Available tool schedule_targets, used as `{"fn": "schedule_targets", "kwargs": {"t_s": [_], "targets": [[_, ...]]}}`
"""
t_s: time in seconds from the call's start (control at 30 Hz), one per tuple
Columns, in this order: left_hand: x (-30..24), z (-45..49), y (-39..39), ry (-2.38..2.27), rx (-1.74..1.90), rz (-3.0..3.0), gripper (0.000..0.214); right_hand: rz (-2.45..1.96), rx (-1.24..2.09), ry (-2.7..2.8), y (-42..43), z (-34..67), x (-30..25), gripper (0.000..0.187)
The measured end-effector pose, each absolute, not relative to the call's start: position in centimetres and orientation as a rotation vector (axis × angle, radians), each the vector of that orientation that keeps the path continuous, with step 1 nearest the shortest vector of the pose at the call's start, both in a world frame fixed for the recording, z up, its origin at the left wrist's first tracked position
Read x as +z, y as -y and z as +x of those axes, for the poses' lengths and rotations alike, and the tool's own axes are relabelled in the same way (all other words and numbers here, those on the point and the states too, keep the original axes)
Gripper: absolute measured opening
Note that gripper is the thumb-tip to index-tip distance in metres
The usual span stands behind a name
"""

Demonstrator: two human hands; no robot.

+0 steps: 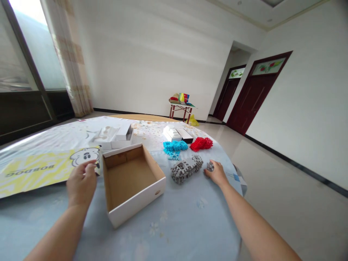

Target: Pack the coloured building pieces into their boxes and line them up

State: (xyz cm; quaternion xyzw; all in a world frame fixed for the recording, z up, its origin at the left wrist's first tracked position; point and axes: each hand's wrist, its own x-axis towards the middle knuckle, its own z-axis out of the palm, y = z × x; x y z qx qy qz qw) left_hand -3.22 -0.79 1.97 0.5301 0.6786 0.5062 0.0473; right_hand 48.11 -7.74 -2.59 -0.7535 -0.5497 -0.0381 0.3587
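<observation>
My right hand (217, 174) grips a small cluster of grey interlocking plastic pieces (210, 166) just above the table's right side. To its left lies a larger pile of grey interlocking pieces (187, 169). My left hand (82, 183) is over the yellow and white BOBDOG box lid (40, 168), its thumb and fingers curled together. Whatever its fingertips may hold cannot be made out. An open cardboard box (136, 199), white outside and brown inside, stands between my hands with nothing in it.
Blue pieces (175, 146) and red pieces (201, 144) lie in heaps behind the grey pile. White boxes (114, 137) stand behind the open box, and a smaller black-and-white box (185, 136) farther right. The table's rounded edge (235, 188) runs beneath my right forearm.
</observation>
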Motion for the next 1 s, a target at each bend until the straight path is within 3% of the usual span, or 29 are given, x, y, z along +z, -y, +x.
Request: {"fn": "schedule_targets", "kwargs": {"t_s": [0.17, 0.4, 0.6, 0.83, 1.0], "targets": [[0.5, -2.6, 0.8, -1.928, 1.563, 1.53, 0.034, -1.696, -0.034, 1.182, 7.7, 45.2, 2.3, 0.063], [0.7, -1.8, 0.8, -1.894, 1.573, 1.558, 0.036, -1.22, 0.37, 1.708, 7.3, 29.5, 10.1, 0.057], [0.3, -1.8, 0.8, -1.78, 1.648, 1.456, 0.039, -1.059, 0.48, 1.897, 6.7, 23.3, 10.1, 0.069], [0.3, -1.7, 0.4, -1.694, 1.645, 1.533, 0.045, -1.131, 0.403, 1.737, 6.6, 26.8, 8.8, 0.038], [0.3, -1.7, -0.2, -1.629, 1.628, 1.523, 0.05, -1.297, 0.407, 1.733, 8.3, 27.9, 7.8, 0.031]]}}
